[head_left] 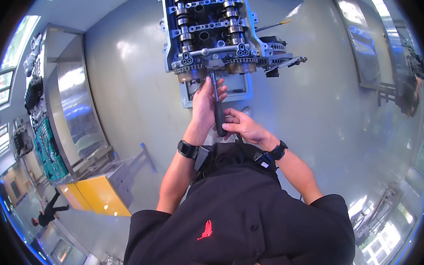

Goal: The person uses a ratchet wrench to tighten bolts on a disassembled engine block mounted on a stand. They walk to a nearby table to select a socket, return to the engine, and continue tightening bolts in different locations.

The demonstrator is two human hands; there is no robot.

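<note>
An engine cylinder head (211,27) with exposed camshafts and sprockets stands on a stand in front of me. A long ratchet wrench (217,103) with a black grip reaches up to the front of the engine, between the two sprockets. My left hand (204,101) wraps the wrench's metal shaft close to the engine. My right hand (240,125) grips the black handle lower down. Both wrists carry black bands with small devices attached.
A grey glossy floor (133,88) surrounds the stand. A yellow-fronted workbench (102,191) and a tool cart with green trays (47,150) stand to the left. A person (46,213) walks at the far left; another person (409,93) is at the right.
</note>
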